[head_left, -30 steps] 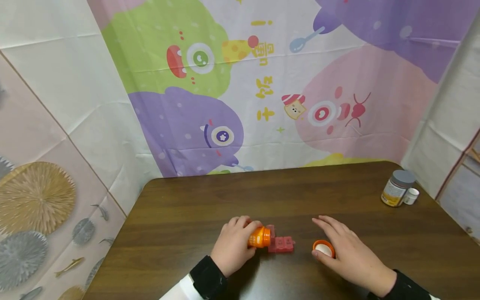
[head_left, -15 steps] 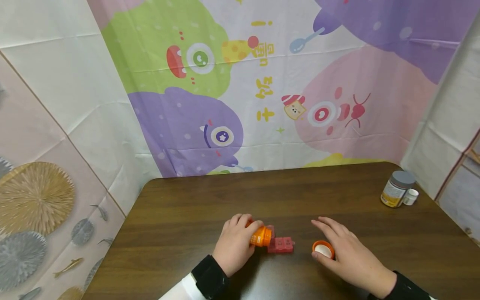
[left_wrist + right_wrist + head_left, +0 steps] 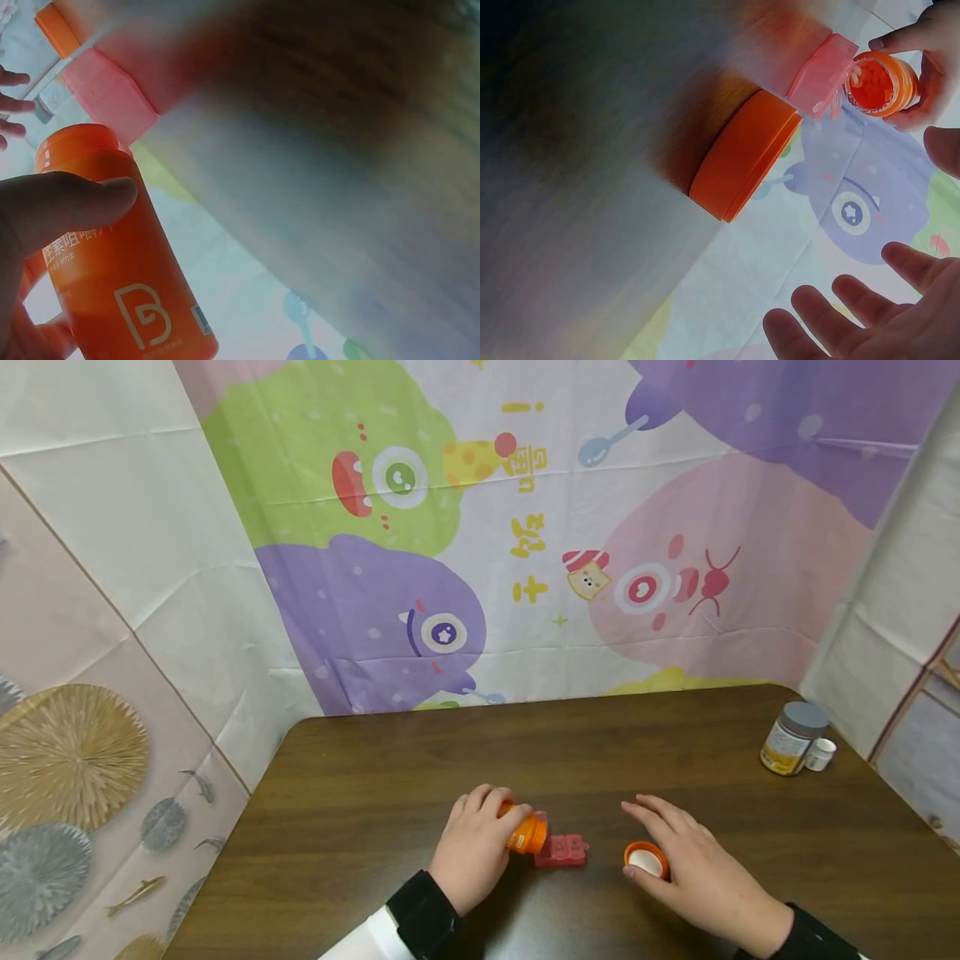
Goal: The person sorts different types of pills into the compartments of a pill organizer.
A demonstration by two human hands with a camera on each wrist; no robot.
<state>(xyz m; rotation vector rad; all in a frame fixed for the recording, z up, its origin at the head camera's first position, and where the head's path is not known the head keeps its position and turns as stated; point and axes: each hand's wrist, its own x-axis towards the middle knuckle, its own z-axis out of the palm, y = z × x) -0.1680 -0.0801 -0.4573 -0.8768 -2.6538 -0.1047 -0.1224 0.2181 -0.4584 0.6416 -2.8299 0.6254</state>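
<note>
My left hand [image 3: 471,847] grips an orange pill bottle [image 3: 528,833], its open mouth tipped toward the right. Just under and beside that mouth lies a translucent red pill organizer [image 3: 561,850] on the table. Pale tablets [image 3: 861,73] show inside the bottle in the right wrist view. The thumb [image 3: 90,201] presses along the bottle's labelled side in the left wrist view. An orange cap [image 3: 646,860] rests with its white inside facing up. Beside the cap is my right hand [image 3: 708,878], fingers spread and holding nothing; whether the thumb touches the cap I cannot tell.
A jar with a grey lid [image 3: 795,737] and a small white bottle [image 3: 821,754] stand at the table's far right corner. Behind the brown wooden table [image 3: 420,752] hangs a cartoon-printed cloth [image 3: 540,652].
My left hand has shifted slightly to the right, and the orange bottle has turned so its mouth points a little lower. My right hand and the cap stay almost where they were.
</note>
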